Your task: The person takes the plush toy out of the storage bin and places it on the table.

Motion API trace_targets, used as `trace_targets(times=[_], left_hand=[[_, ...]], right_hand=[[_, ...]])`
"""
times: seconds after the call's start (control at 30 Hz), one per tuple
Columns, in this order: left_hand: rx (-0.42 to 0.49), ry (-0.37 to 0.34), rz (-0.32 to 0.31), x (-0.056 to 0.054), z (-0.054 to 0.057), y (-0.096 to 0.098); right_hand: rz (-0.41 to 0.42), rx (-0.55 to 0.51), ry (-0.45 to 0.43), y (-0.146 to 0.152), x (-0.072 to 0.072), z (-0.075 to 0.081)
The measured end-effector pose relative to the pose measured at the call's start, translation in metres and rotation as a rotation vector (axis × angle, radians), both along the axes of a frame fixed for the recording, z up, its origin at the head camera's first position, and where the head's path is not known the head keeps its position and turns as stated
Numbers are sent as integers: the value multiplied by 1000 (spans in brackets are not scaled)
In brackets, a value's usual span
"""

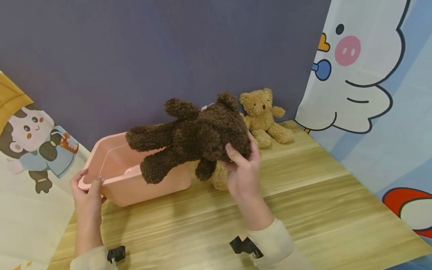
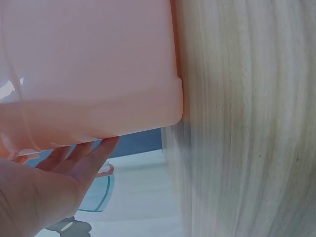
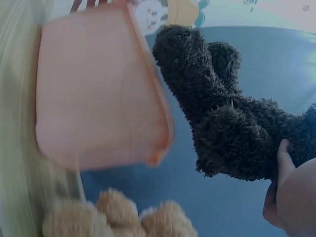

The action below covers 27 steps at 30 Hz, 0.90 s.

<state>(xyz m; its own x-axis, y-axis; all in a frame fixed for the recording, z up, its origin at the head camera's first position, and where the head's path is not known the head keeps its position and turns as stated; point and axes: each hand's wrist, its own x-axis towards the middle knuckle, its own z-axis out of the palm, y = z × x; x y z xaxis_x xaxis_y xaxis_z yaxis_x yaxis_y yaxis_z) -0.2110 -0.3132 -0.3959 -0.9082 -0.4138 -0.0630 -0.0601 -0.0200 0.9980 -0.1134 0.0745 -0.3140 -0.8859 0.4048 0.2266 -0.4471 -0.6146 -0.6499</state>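
Note:
A dark brown teddy bear [image 1: 189, 135] is held up on its side by my right hand [image 1: 244, 172], which grips it at the head. Its legs reach over the right part of a pink plastic bin [image 1: 148, 185] on the table. My left hand [image 1: 87, 195] holds the bin's left end by the rim, thumb on top. The left wrist view shows the fingers of the left hand [image 2: 74, 173] against the bin wall [image 2: 98, 64]. In the right wrist view the brown bear [image 3: 222, 108] hangs beside the bin [image 3: 98, 89], apart from it.
A light tan teddy bear [image 1: 263, 116] sits at the back against the dark wall panel [image 1: 168, 48]. Another tan plush part [image 1: 220, 178] shows beneath the brown bear, mostly hidden. The wood-grain table [image 1: 303, 195] ends at a slanting right edge by a cartoon-printed wall [image 1: 364, 86].

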Motion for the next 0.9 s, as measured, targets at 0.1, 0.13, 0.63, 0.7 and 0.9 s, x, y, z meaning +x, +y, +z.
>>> trace_targets(times=[0.1,0.13,0.63,0.7,0.9], left_hand=[[-4,-5,-2,0,0,0],[-8,-6,-2,-1,0,0],[-18,-2,11,0,-2,0],[-13,4,9,0,-3,-1],[4,14,8,-2,-2,0]], right_hand=[[-31,-3,-2,16,2,-4],[-37,-1,-6,21,3,-5],[-174,-6,89,98,11,0],[-193,0,140,106,14,3],[-255,30,288,128,22,12]])
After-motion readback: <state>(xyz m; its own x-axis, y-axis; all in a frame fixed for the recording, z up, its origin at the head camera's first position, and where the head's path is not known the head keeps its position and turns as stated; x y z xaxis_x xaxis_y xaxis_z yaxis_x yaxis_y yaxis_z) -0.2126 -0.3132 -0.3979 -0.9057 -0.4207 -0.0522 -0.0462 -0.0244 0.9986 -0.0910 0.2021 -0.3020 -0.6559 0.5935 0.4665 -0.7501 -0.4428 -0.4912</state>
